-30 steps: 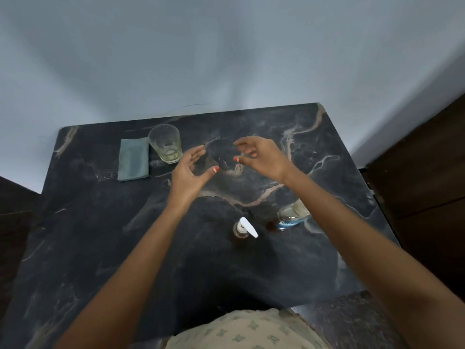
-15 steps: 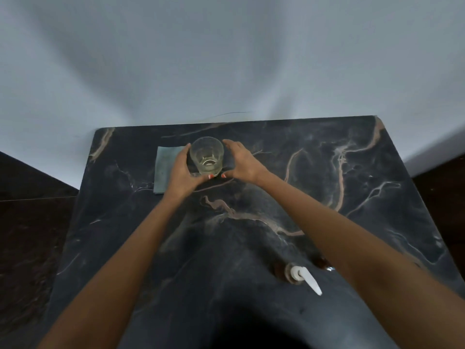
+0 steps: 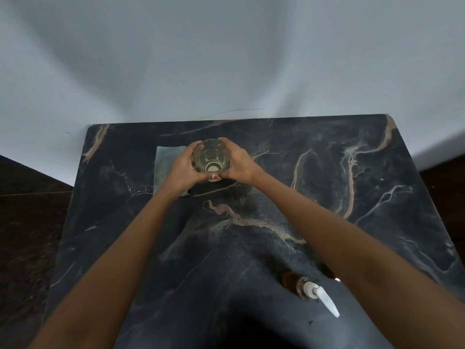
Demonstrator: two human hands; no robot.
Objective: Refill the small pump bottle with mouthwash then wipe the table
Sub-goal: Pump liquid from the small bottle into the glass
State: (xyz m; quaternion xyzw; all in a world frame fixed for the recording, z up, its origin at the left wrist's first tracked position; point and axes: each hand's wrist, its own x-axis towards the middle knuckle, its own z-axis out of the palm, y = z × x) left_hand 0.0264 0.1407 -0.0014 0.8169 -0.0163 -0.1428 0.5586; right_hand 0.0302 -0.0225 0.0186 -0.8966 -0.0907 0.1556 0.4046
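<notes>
Glass (image 3: 211, 157) of pale liquid is cupped by our left hand (image 3: 182, 170) and right hand (image 3: 239, 165), fingers curled round it, likely for spill-free carrying; pump bottle (image 3: 302, 285) sits well apart, on the tabletop (image 3: 377, 197) nearer us.

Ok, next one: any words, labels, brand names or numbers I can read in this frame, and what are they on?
No readable text anywhere in this frame.
The glass, held between the left hand and right hand: no print visible.
The pump bottle: no label shows from this angle.
The cloth and the table: unmarked.
</notes>
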